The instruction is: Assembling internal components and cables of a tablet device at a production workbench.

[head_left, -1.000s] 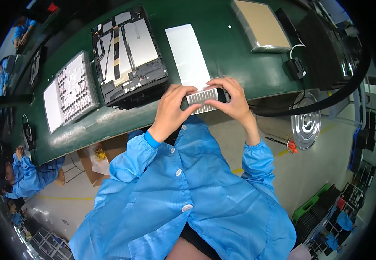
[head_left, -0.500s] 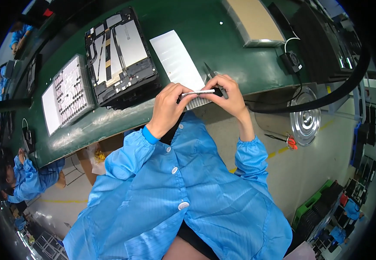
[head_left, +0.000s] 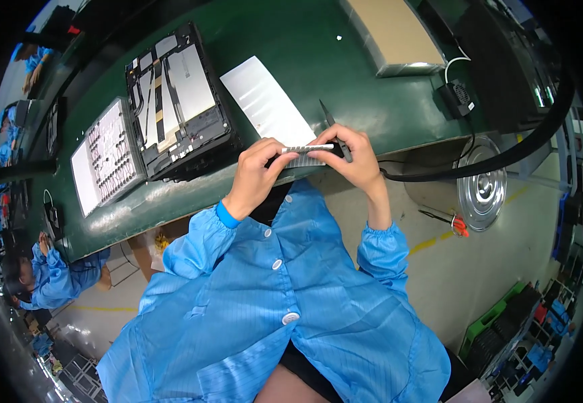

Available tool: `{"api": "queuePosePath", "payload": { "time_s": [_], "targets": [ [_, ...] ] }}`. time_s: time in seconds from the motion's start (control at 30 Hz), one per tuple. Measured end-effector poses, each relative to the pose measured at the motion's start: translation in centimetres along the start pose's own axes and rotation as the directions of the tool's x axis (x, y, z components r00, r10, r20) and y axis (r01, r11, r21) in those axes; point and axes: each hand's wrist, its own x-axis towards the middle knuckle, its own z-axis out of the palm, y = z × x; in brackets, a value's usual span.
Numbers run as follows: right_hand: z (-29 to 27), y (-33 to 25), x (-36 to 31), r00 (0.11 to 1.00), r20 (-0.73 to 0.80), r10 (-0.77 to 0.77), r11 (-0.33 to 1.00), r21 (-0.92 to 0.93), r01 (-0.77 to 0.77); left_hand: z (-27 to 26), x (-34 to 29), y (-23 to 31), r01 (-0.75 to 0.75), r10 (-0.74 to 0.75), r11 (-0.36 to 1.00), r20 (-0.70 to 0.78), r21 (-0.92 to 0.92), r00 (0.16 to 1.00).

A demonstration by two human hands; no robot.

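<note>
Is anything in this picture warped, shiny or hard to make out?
Head view: the fisheye lens bends the scene near its rim, leaving black corners; head view: bright glints on the round metal disc, soft sheen on the green table; head view: fingers partly hide the striped strip.

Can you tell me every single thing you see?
Striped strip: one, white and dark, centre
Pointed tool: one, dark, right of the strip
Sheet: one, white, beyond the strip
Opened device: at least one, black and grey, left
Parts tray: at least one, clear, left of the device
Flat stack: one, brown-topped, upper right
Corded box: at least one, black, right
Bench: one, green, upper half
Round disc: one, silver, right, off the bench
Orange-handled tool: one, orange, by the disc
Co-workers: at least three, blue clothes, left
Clutter: cannot count, mixed colours, lower right
Left hand: one, bare, strip's left end
Right hand: one, bare, strip's right end
Wristband: one, blue, left wrist
Coat: one, blue, bottom
</note>
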Motion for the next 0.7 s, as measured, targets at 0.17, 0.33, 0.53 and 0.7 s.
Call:
{"api": "queuePosePath", "payload": {
  "time_s": [0.17, 0.33, 0.53, 0.7],
  "targets": [
    [0.3, -0.4, 1.3, 0.994, -0.083, 0.07, 0.994, 0.095, -0.063, 0.6, -1.8, 2.0, -0.168, 0.234, 0.953, -0.259, 0.252, 0.937],
    [-0.2, -0.2, 4.3, 0.997, 0.031, -0.075, 0.962, -0.262, 0.081, 0.4, -2.2, 1.3, -0.455, 0.409, 0.84, 0.207, 0.295, 0.889],
    [-1.3, 0.5, 5.9, 0.992, -0.114, -0.049, 0.983, 0.17, 0.068, 0.0, -1.5, 2.5, -0.298, 0.22, 0.845, 0.219, 0.445, 0.951],
    [-3.4, 0.6, 7.0, 0.98, -0.2, -0.014, 0.941, 0.33, 0.081, -0.7, -2.6, 2.2, -0.302, 0.217, 0.825, 0.225, 0.478, 0.95]
  ]
}}
